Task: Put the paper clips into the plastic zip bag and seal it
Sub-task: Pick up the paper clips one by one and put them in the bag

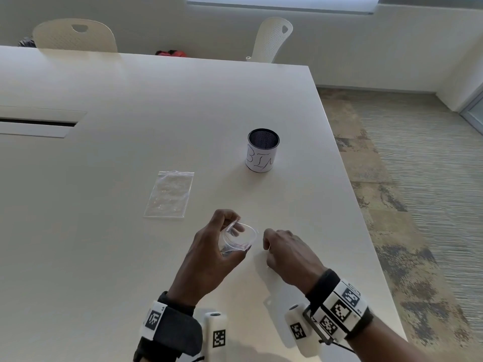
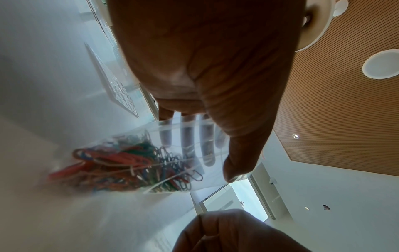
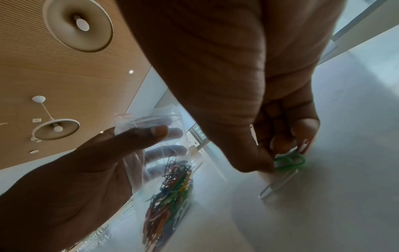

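Note:
My left hand (image 1: 232,237) grips a small clear zip bag (image 1: 241,237) just above the white table, holding its red-lined mouth open toward the right. In the left wrist view, a heap of coloured paper clips (image 2: 129,163) lies in the bag's bottom, with my fingers behind the plastic and my thumb (image 2: 235,167) in front. Close to the right of the bag, my right hand (image 1: 266,244) is down on the table. In the right wrist view its fingertips pinch a green clip (image 3: 290,162) and a red one. A white clip (image 3: 278,184) lies on the table under them.
A second clear zip bag (image 1: 170,194) lies flat on the table to the far left. A black mesh cup labelled BIN (image 1: 262,150) stands beyond the hands. The table's right edge (image 1: 366,231) runs close by. Two white chairs (image 1: 75,35) stand at the far side.

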### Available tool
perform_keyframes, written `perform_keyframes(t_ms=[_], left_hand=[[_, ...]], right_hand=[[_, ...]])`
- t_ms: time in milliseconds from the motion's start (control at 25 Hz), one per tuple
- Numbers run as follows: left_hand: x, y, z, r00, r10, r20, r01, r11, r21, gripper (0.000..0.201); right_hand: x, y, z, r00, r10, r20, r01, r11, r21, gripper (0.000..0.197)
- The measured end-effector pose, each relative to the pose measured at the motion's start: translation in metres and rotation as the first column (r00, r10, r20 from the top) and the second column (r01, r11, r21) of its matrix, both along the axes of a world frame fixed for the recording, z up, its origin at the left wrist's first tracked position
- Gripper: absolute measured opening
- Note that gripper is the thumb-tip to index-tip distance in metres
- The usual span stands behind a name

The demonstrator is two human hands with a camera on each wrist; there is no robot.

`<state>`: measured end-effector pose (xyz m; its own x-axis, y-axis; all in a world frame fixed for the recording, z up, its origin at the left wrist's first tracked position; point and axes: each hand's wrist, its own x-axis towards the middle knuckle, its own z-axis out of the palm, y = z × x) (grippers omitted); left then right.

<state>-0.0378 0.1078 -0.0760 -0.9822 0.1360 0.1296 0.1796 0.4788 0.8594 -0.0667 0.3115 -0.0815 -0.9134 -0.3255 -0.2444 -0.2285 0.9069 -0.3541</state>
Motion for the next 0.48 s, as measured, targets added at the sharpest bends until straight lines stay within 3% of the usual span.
perform_keyframes(t_ms=[120, 200, 360, 480], left_hand=[[0.000, -0.001, 0.001, 1.000, -0.003, 0.006, 0.003, 1.000, -0.004, 0.054], [0.000, -0.002, 0.000, 1.000, 0.010, 0.014, -0.010, 1.000, 0.004, 0.053], [0.001, 0.001, 0.000, 1.000, 0.004, 0.026, -0.004, 1.000, 0.010, 0.052], [0.000, 0.003, 0.003, 1.000, -0.013, 0.028, 0.012, 1.000, 0.018, 0.052]], right_hand=[[-0.001, 0.002, 0.011, 1.000, -0.011, -0.016, 0.010, 0.998, -0.069, 0.018], [-0.006, 0.006, 0.027, 0.991, -0.091, -0.097, 0.063, 0.962, -0.265, 0.014], [0.005, -0.001, 0.062, 0.932, -0.254, -0.258, 0.024, 0.753, -0.657, 0.014], [0.017, -0.020, 0.068, 0.946, -0.139, -0.292, -0.099, 0.735, -0.671, 0.012]])
